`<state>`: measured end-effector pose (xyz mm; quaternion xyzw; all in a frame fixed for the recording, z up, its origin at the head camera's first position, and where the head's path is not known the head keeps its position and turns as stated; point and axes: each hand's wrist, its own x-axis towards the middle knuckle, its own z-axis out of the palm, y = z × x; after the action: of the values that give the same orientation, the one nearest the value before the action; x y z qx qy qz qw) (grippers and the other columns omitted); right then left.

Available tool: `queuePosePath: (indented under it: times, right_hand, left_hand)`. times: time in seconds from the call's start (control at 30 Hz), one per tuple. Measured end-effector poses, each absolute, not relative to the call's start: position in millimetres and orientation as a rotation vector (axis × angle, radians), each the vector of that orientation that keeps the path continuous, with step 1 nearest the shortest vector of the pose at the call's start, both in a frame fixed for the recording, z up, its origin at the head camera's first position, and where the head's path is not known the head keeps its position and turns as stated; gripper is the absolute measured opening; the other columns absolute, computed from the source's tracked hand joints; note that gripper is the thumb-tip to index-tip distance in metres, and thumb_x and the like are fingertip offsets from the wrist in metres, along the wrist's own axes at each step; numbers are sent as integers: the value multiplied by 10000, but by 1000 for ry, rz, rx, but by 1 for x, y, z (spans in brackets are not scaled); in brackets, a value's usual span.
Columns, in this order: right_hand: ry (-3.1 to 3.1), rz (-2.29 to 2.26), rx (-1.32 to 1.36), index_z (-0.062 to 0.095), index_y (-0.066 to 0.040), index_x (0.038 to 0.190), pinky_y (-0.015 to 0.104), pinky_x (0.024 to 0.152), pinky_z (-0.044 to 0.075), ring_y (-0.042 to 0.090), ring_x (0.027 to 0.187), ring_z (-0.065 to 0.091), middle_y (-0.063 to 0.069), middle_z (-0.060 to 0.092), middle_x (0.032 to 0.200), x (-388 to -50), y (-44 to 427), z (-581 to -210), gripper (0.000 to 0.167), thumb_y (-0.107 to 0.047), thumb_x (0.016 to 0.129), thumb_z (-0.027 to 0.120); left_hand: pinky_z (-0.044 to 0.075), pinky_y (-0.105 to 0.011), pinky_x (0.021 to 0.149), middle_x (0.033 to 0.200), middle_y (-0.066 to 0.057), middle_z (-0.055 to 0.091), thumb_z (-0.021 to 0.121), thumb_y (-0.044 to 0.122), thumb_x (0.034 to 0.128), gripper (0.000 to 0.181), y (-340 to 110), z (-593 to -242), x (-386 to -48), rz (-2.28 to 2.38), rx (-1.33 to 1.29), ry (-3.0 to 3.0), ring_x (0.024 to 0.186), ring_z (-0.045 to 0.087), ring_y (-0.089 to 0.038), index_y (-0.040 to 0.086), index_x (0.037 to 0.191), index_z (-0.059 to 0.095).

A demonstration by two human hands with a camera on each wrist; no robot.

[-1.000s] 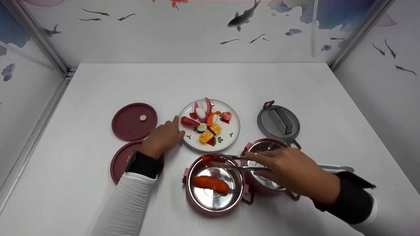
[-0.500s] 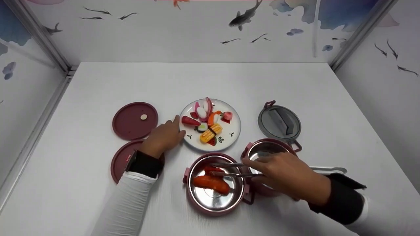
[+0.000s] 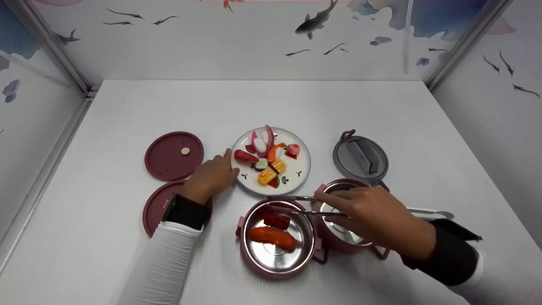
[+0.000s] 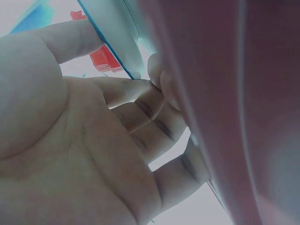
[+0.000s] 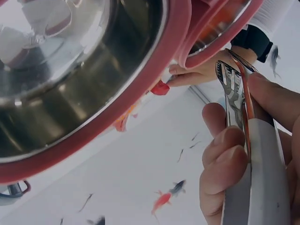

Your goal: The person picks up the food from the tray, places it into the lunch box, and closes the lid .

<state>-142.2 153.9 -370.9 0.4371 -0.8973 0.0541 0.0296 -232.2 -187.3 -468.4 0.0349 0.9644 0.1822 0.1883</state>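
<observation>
My right hand [image 3: 372, 218] holds a pair of metal tongs [image 3: 302, 212] over the left pot; their two arms stand apart with nothing seen between them. Pale handles of the tongs lie in my fingers in the right wrist view. Inside the left pot [image 3: 277, 274], a dark red block of toy food [image 3: 277, 221] lies beside an orange-red sausage-shaped piece [image 3: 272, 238]. At the left rim of a white plate [image 3: 301, 163], my left hand [image 3: 211, 178] touches the edge with thumb and forefinger. Toy sushi [image 3: 273, 171], a strawberry [image 3: 293, 149] and other pieces lie on the plate.
The right pot [image 3: 345, 245] stands under my right hand. Behind it lies a grey lid [image 3: 349, 163] with a handle. Two maroon round lids lie at the left, the far one [image 3: 165, 156] bearing a small pale disc [image 3: 185, 151]; my left wrist covers part of the near one [image 3: 153, 212].
The tongs lowered the red block into the left pot, let it go and rose toward the pot's far rim, their arms spread. My left hand stayed at the plate.
</observation>
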Motion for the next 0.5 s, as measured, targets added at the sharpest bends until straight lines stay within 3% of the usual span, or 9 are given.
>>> queuePosePath:
  times: [0.2, 0.5]
  right_hand:
    - [-2683, 146, 1315, 652, -151, 1333, 361, 682, 595, 170, 824, 747, 34, 778, 1038, -158, 156, -369, 492, -238, 866, 780]
    - [-2756, 64, 1278, 662, -117, 1314, 387, 613, 546, 201, 699, 688, 35, 777, 987, -192, 150, -371, 500, -203, 841, 800]
  left_hand:
    - [347, -555, 1160, 1566, -268, 360, 384, 404, 1042, 726, -187, -468, -232, 506, 106, 2717, 1437, 385, -424, 32, 1605, 116]
    - [331, -554, 1171, 1567, -285, 346, 388, 398, 1044, 728, -188, -468, -232, 520, 118, 2718, 1438, 371, -444, 17, 1601, 115]
